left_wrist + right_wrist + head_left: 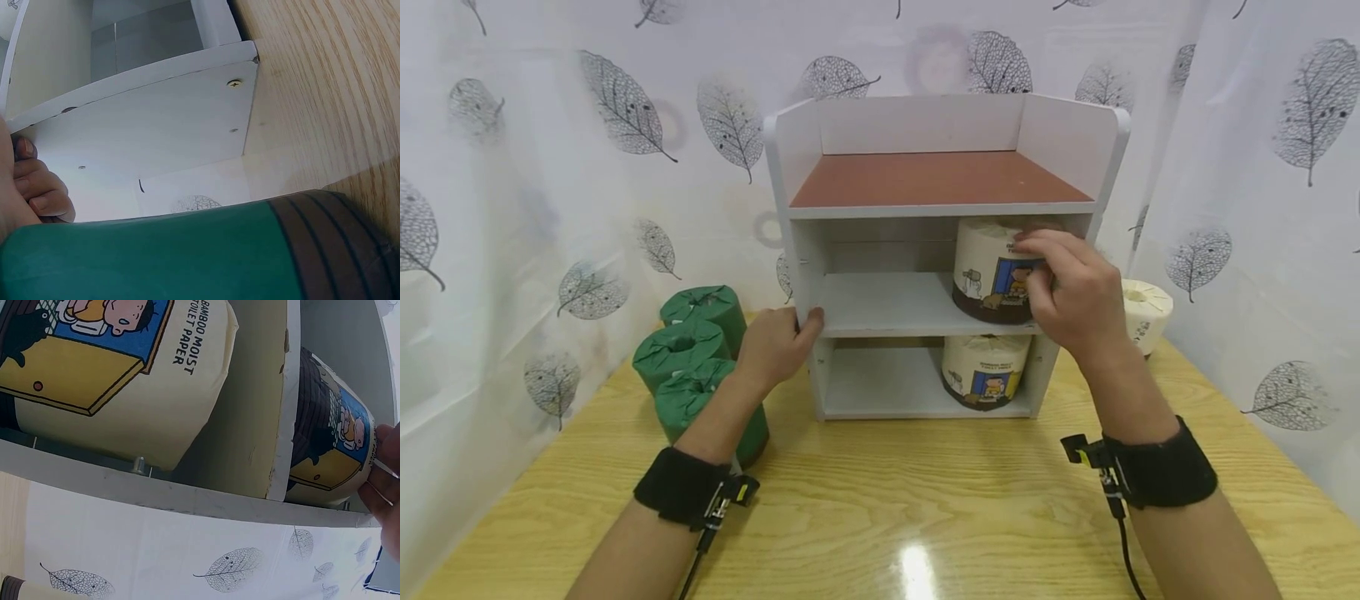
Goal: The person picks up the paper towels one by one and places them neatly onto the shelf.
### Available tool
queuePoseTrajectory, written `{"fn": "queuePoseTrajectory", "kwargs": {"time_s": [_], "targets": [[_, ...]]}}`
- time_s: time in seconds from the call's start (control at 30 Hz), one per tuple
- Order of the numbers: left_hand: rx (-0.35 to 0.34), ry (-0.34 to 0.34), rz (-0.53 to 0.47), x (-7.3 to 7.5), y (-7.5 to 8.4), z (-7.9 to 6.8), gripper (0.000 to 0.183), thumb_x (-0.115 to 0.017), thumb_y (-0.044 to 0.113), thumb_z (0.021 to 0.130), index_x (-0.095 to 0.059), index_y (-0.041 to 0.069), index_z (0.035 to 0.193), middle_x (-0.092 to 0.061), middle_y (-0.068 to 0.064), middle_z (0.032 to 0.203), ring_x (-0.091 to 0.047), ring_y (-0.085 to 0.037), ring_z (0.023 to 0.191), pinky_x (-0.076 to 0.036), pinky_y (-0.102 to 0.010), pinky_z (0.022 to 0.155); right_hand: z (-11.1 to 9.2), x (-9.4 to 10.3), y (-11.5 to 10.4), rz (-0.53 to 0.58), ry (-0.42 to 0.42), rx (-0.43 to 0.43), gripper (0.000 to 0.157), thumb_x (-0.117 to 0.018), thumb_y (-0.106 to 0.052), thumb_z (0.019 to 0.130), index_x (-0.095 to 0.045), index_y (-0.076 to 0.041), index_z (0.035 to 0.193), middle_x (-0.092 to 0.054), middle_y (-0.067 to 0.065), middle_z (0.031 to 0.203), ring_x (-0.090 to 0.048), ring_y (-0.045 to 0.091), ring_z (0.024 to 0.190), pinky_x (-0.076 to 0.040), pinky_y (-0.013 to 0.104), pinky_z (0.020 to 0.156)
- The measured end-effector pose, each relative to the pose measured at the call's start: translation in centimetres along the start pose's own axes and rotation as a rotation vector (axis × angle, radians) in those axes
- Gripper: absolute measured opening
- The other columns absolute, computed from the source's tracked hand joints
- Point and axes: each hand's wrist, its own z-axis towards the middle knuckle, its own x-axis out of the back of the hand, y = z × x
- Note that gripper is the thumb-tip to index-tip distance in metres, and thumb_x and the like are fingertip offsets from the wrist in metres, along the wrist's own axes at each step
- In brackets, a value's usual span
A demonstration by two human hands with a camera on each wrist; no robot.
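A cream toilet paper roll [981,271] with a cartoon print stands upright at the right end of the middle shelf. My right hand [1078,287] holds its upper right part, thumb at the front; some fingertips are hidden. The right wrist view shows the fingers [384,469] against the top end of this roll [344,434]. Below it, a matching roll [985,371] stands on the bottom shelf. My left hand [778,346] grips the left side panel of the white shelf unit [808,250], its fingers [47,190] curled against the outer face.
Several green-wrapped rolls [681,350] stand on the wooden table [865,500] left of the unit, close to my left forearm. Another cream roll [1146,317] stands right of the unit. Behind everything hangs a leaf-patterned curtain [722,50]. The unit's top board [932,179] is reddish brown.
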Motion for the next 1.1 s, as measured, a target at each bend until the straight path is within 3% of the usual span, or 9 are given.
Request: {"fn": "queuePoseTrajectory", "kwargs": {"time_s": [0.23, 0.7, 0.8, 0.9, 0.97, 1.1], "targets": [[-0.011, 0.002, 0.007, 0.0, 0.1, 0.1, 0.051, -0.04, 0.037, 0.101, -0.037, 0.015, 0.055, -0.034, 0.005, 0.045, -0.029, -0.011, 0.04, -0.023, -0.028, 0.039, 0.0, 0.0, 0.0, -0.047, 0.056, 0.008, 0.031, -0.045, -0.003, 0.084, -0.076, 0.0, 0.085, -0.076, 0.011, 0.1, -0.072, 0.033, 0.091, -0.055, 0.049, 0.076], [0.008, 0.001, 0.004, 0.1, 0.1, -0.1, 0.05, -0.04, 0.037, 0.101, -0.037, 0.014, 0.057, -0.035, 0.004, 0.046, -0.029, -0.012, 0.041, -0.023, -0.028, 0.04, -0.1, -0.1, 0.3, -0.036, 0.062, -0.006, 0.032, -0.044, -0.002, 0.084, -0.076, 0.001, 0.085, -0.076, 0.013, 0.099, -0.072, 0.034, 0.094, -0.056, 0.052, 0.077], [0.009, -0.002, 0.003, 0.1, 0.0, -0.2, 0.05, -0.04, 0.037, 0.102, -0.038, 0.014, 0.057, -0.034, 0.005, 0.046, -0.029, -0.011, 0.041, -0.023, -0.028, 0.04, 0.0, -0.3, 0.4, -0.012, 0.189, -0.001, 0.034, -0.042, 0.002, 0.08, -0.076, 0.002, 0.081, -0.076, 0.015, 0.091, -0.072, 0.036, 0.087, -0.056, 0.046, 0.072], [0.001, 0.0, 0.003, 0.1, -0.1, -0.2, 0.051, -0.04, 0.037, 0.102, -0.038, 0.014, 0.057, -0.034, 0.005, 0.046, -0.029, -0.011, 0.041, -0.023, -0.028, 0.039, 0.3, 0.1, 0.5, 0.006, 0.385, -0.036, 0.033, -0.041, 0.004, 0.077, -0.074, 0.002, 0.078, -0.074, 0.018, 0.083, -0.07, 0.039, 0.08, -0.052, 0.031, 0.072], [-0.008, 0.001, 0.005, 0.1, -0.1, -0.2, 0.051, -0.04, 0.037, 0.102, -0.037, 0.014, 0.057, -0.034, 0.005, 0.046, -0.029, -0.011, 0.04, -0.023, -0.028, 0.039, 0.7, 0.6, 0.4, 0.005, 0.496, -0.082, 0.03, -0.042, 0.003, 0.076, -0.072, 0.002, 0.078, -0.071, 0.02, 0.081, -0.066, 0.041, 0.079, -0.047, 0.024, 0.079], [-0.021, 0.008, 0.004, 0.1, 0.0, 0.0, 0.051, -0.04, 0.037, 0.102, -0.037, 0.014, 0.056, -0.033, 0.006, 0.046, -0.028, -0.011, 0.04, -0.022, -0.028, 0.039, 1.5, 1.7, 0.4, -0.035, 0.593, -0.189, 0.029, -0.044, -0.002, 0.075, -0.07, 0.004, 0.084, -0.069, 0.023, 0.086, -0.061, 0.043, 0.085, -0.037, 0.023, 0.079]]}}
